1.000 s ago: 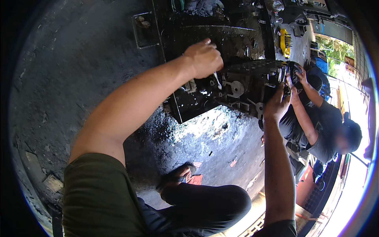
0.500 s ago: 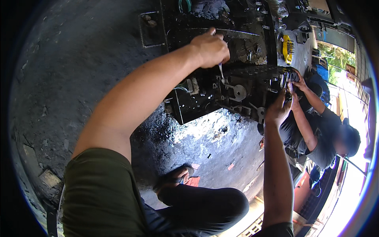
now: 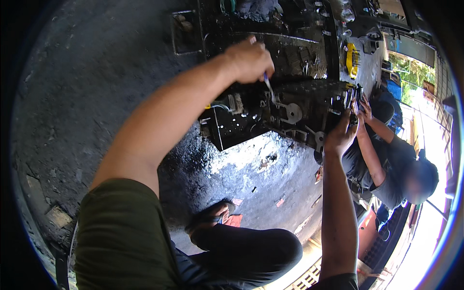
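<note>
My left hand (image 3: pixel 250 60) is closed around a slim tool (image 3: pixel 269 87) with a purplish handle end and a pale metallic shaft; whether it is a brush or a wrench I cannot tell. Its lower end touches or hovers by a grey metal arm with a round end (image 3: pixel 292 113) on a dark, oily machine (image 3: pixel 307 94). At the machine's right end, my right hand (image 3: pixel 341 133) has its fingers curled at a metal part. What it grips there is hidden. Close beside it, a co-worker's hands (image 3: pixel 363 108) work at the same end.
The co-worker (image 3: pixel 391 154) in dark clothes and cap crouches at the right. A yellow tool holder (image 3: pixel 352 60) lies beyond the machine. Wet, oily floor (image 3: pixel 251 164) shines below it. A rectangular metal frame (image 3: pixel 186 31) stands at the upper left; red scraps (image 3: pixel 234 220) lie by my foot.
My left hand has shifted slightly left, tilting the tool more. The co-worker's hands and head have moved a little. My right hand stays in place.
</note>
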